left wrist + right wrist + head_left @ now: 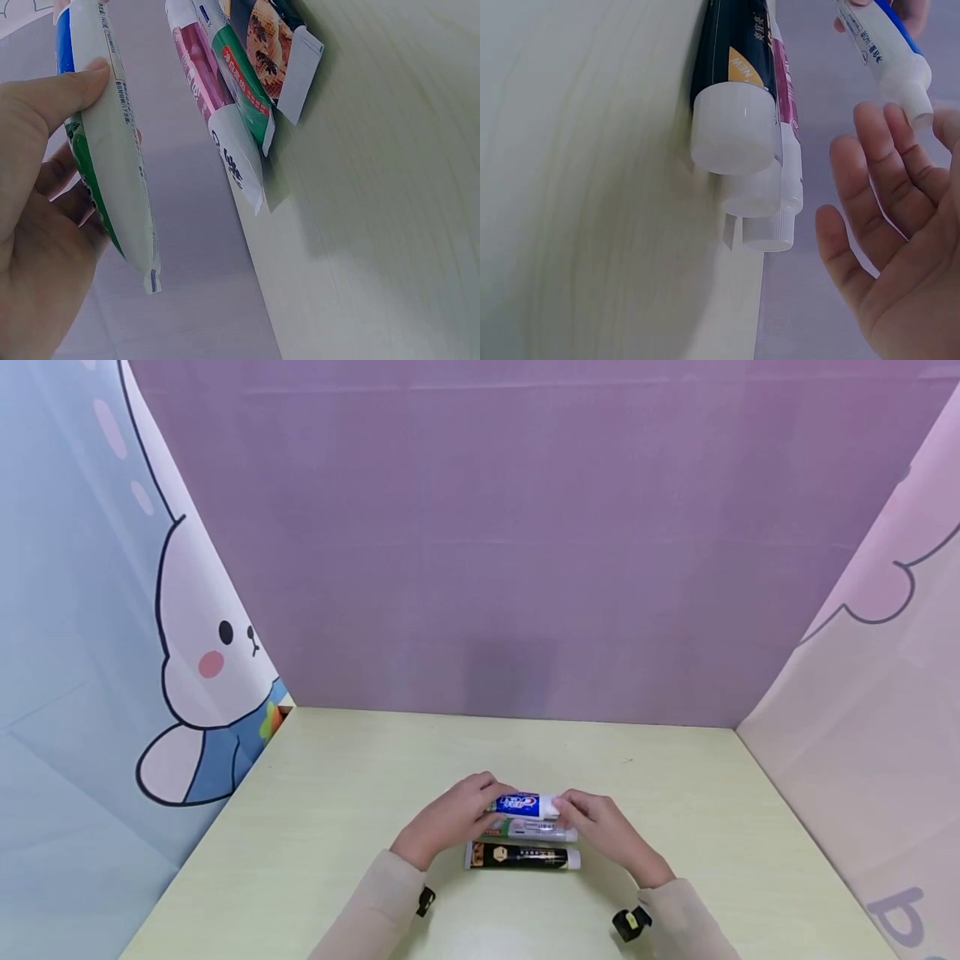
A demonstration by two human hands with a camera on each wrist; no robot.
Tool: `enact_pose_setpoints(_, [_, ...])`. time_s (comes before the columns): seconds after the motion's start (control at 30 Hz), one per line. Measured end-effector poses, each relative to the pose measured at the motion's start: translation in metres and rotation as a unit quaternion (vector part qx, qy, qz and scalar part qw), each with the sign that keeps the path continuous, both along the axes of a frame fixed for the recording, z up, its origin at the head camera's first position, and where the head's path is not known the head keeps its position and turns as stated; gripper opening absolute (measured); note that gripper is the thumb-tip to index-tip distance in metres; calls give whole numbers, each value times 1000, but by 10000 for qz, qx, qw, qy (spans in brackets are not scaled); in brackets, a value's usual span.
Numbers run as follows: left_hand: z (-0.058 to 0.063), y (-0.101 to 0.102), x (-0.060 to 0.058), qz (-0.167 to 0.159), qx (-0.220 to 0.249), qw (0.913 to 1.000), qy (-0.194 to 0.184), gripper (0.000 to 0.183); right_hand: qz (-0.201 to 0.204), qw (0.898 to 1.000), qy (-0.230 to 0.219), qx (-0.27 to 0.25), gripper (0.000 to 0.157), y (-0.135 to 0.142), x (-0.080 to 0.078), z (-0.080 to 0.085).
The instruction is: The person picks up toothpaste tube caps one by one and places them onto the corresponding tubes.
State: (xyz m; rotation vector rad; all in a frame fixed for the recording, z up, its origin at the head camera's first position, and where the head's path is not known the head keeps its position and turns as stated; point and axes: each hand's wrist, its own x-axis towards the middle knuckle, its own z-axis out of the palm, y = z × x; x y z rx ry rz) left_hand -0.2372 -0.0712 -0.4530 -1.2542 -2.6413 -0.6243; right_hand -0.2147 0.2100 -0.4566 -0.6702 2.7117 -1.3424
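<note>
A blue-and-white toothpaste tube (517, 804) is held up off the table, its flat end showing green and white in the left wrist view. My left hand (459, 810) grips its body, thumb (94, 79) on one face and fingers on the other. At the white cap (916, 109), my right hand (600, 827) pinches with thumb and index finger; its other fingers (862, 217) are spread. Below lie a black toothpaste tube (525, 857), a green-and-white one (536, 830) and a pink-and-white one (199, 64), side by side. The held tube hides the pink one from the head view.
The pale wooden table (360, 760) carries the tubes near its middle. A purple backdrop (510, 543) rises at its far edge. Printed cloths hang at both sides, the left one (75, 652) with a cartoon rabbit.
</note>
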Motion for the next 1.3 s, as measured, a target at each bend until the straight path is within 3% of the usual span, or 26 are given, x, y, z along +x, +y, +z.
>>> enact_pose_setpoints(0.23, [0,0,0,23,-13,10000,-6,38,-60,9999,-107,24,31,0,1,-1])
enact_pose_setpoints(0.4, [2,-1,0,53,-111,9999,-38,39,-60,9999,120,-59,24,2,2,0])
enact_pose_setpoints(0.63, [1,-1,0,3,-117,9999,-21,39,101,9990,350,-243,32,2,2,0])
enact_pose_setpoints(0.93, [2,0,0,-30,-58,10000,12,40,127,9971,714,-231,25,-1,2,-2])
enact_pose_setpoints(1.3, [1,-1,0,-46,-26,10000,26,40,188,9962,822,-222,21,-1,3,-1])
